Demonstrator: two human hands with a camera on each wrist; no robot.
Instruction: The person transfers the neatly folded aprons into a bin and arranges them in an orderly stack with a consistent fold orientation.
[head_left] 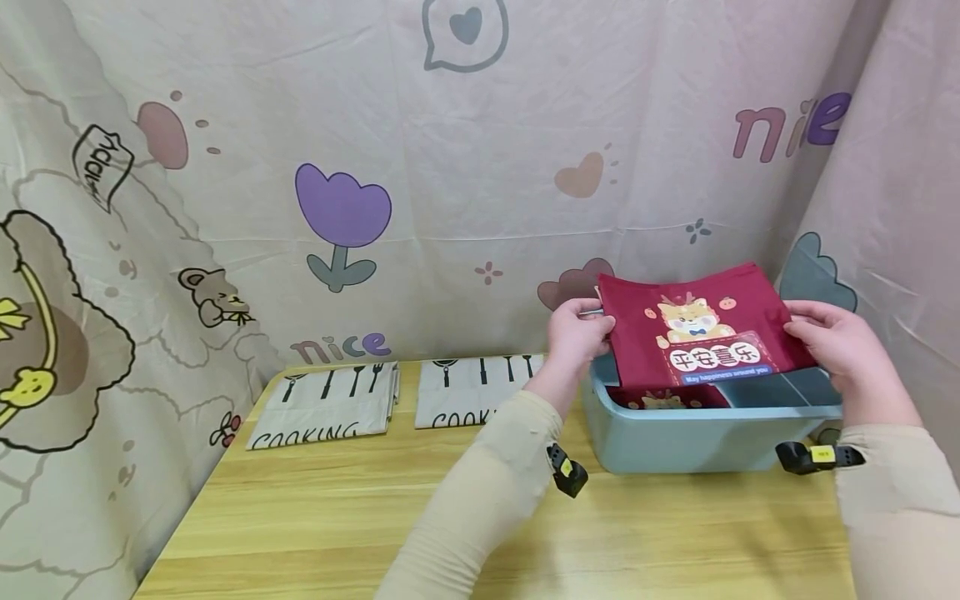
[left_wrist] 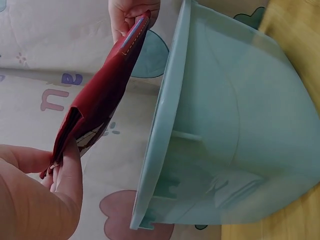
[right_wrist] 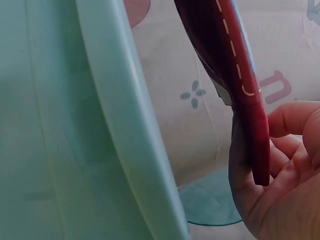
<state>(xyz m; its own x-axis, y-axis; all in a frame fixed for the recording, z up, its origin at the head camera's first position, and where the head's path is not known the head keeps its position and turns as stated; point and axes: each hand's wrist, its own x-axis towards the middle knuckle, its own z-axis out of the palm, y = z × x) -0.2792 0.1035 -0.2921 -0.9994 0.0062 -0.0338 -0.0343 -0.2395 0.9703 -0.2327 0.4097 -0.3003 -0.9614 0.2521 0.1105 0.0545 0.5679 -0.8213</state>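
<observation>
A folded red cloth [head_left: 712, 325] with a cartoon dog and white lettering is held up, tilted, over a light blue plastic bin [head_left: 697, 442]. My left hand [head_left: 576, 342] pinches its left edge between thumb and fingers. At the opposite edge, my right hand [head_left: 843, 342] grips it the same way. Seen edge-on in the left wrist view, the red cloth [left_wrist: 102, 82] shows its folded layers gapping near the left fingers. Inside the bin lies another red printed cloth [head_left: 663, 399], partly hidden beneath the held one. The right wrist view shows the right thumb and fingers on either side of the cloth [right_wrist: 254, 130].
Two folded white cloths, a left one [head_left: 322, 408] and a right one [head_left: 465, 392], printed with utensils and lettering, lie on the wooden table [head_left: 337, 517] left of the bin. Dividers split the bin inside. A printed curtain [head_left: 450, 167] hangs behind and along both sides.
</observation>
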